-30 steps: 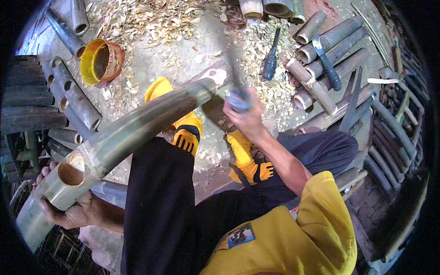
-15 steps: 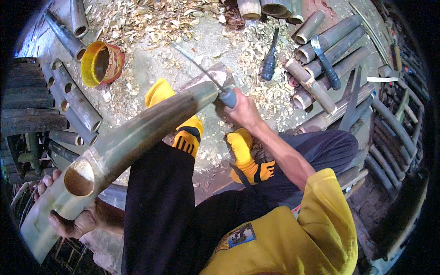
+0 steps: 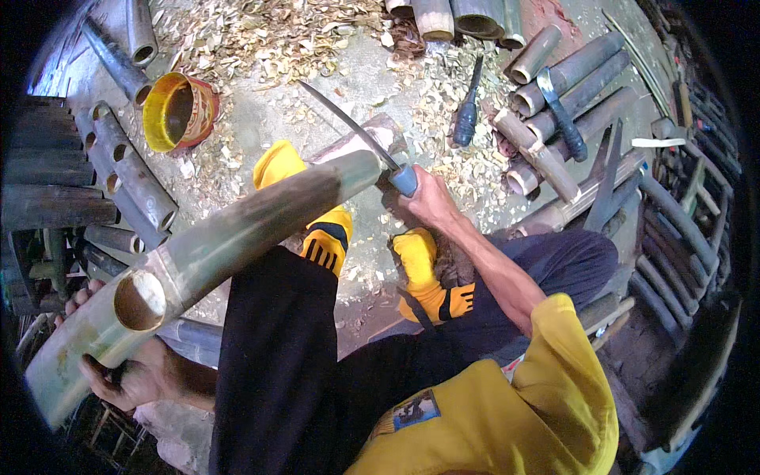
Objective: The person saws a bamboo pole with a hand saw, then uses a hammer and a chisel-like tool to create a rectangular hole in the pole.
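Observation:
A long, thick bamboo tube (image 3: 237, 222) slants across my left leg. It has one round cut hole (image 3: 140, 299) near its lower left part. My left hand (image 3: 134, 380) is closed round the tube beside that hole, thumb on the near side and fingertips on the far side. In my right hand (image 3: 431, 199) is a long-bladed knife (image 3: 344, 117), gripped by its blue-grey handle. The blade points up and left, just beyond the tube's far end. Partly behind that end lies a wooden block (image 3: 388, 131) with a pale, worn top.
Yellow-covered feet (image 3: 416, 257) rest on the chip-strewn floor. A yellow and red tub (image 3: 180, 111) stands at the left, near holed bamboo pieces (image 3: 134, 162). A dark-handled pointed tool (image 3: 467, 111), a sheathed-looking curved tool (image 3: 564, 119) and cut bamboo tubes (image 3: 582, 67) lie at the right.
The knife has turned so more of its blade face shows, and its handle has moved slightly right and down. The tube's lower left end has risen a little.

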`<state>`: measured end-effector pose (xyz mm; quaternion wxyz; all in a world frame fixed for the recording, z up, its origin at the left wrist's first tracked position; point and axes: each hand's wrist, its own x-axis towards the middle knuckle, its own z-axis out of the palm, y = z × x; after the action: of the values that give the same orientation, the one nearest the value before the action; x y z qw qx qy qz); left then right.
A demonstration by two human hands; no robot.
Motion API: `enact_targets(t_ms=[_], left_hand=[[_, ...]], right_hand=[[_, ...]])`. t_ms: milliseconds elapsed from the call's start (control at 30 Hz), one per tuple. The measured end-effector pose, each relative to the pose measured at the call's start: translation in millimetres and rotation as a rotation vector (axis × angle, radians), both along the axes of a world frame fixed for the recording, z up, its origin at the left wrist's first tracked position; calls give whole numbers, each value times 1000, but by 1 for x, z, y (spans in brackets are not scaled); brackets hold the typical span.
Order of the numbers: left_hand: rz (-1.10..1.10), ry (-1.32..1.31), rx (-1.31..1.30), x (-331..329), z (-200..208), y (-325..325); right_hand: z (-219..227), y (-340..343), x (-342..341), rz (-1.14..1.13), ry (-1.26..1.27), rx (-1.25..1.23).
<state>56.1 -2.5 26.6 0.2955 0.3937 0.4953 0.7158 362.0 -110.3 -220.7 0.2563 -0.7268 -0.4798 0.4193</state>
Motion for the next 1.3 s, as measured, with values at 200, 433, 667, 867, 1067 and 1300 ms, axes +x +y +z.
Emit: enact_targets(t_ms=[200, 433, 667, 867, 1067, 1300], left_hand=[[-328, -187, 172, -86, -18, 0], [-180, -88, 135, -50, -12, -1], [-303, -452, 26, -100, -46, -19], [-20, -423, -56, -83, -73, -10], [-184, -663, -269, -61, -101, 3], [-512, -678, -181, -26, -141, 3]], right_hand=[[66, 13, -22, -187, 85, 188], [-3, -1, -2, -99, 91, -111], [-4, -9, -14, -17, 74, -158], [106, 12, -21, 223, -273, 433], [124, -20, -11, 628, -429, 187], [133, -11, -32, 462, -111, -7]])
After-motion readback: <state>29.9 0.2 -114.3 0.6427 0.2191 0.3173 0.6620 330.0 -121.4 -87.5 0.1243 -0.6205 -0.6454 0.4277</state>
